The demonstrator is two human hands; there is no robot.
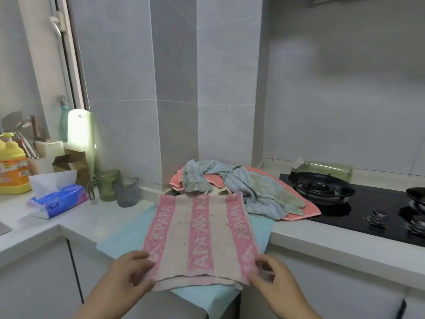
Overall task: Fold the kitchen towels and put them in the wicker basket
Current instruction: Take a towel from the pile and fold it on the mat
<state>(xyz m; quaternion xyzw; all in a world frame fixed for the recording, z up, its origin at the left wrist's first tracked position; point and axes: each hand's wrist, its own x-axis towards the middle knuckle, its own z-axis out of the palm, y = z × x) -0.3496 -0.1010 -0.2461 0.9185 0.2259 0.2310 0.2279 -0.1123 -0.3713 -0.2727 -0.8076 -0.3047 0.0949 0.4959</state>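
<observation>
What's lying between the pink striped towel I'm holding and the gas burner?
The head view shows unfolded cloths there: a blue striped towel draped over a coral towel, between the pink striped towel and the gas burner.

Two hands: left hand (128, 272), right hand (273, 282). One pink-striped towel (202, 236). One pale blue mat (124, 240). In the heap, one coral towel (303, 210) and seemingly two blue striped cloths (259, 192), hard to separate. Two cups: green cup (108, 184), grey cup (127, 192). One tissue pack (57, 201). One yellow soap bottle (12, 166). One cutting board (80, 134). One green bottle (326, 169). One burner (320, 187) whole in view.
</observation>
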